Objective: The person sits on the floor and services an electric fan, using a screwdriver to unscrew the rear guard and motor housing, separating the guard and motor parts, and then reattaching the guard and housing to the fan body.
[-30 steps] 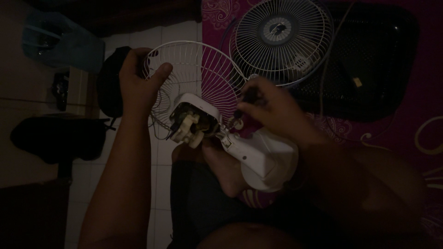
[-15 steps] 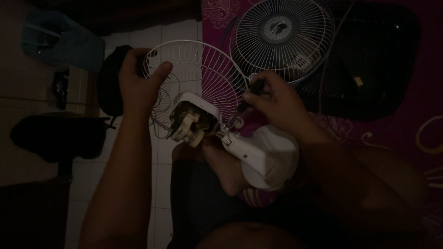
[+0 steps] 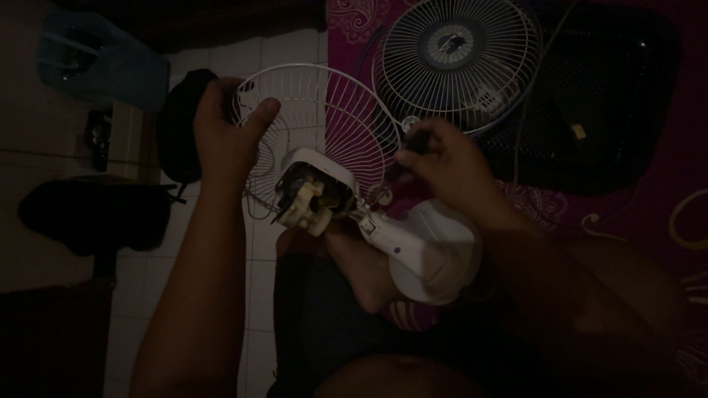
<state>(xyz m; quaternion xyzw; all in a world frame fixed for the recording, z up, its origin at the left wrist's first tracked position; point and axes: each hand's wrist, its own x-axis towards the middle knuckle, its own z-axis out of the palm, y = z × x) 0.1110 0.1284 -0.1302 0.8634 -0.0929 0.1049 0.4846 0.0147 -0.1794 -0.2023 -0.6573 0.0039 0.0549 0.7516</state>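
Note:
My left hand [image 3: 225, 133] grips the rim of a white wire fan guard [image 3: 332, 118] that is fixed behind the fan's motor. The motor [image 3: 313, 195] is exposed, with its white housing open, and sits on a white fan stand [image 3: 424, 250] that rests across my foot [image 3: 365, 273]. My right hand [image 3: 442, 166] is closed around a dark, thin tool, probably a screwdriver [image 3: 413, 144], whose tip points down toward the joint between motor and stand. The tool is mostly hidden by my fingers.
A second round wire guard [image 3: 461, 63] lies on the purple patterned mat [image 3: 664, 199] beside a black tray-like object [image 3: 597, 103]. A dark bag [image 3: 177, 125] and a black shape [image 3: 88, 217] lie on the white tiled floor at left. A bluish container [image 3: 96, 63] stands upper left.
My right hand has risen slightly and shifted toward the guard's rim with the tool. My left hand stays on the guard.

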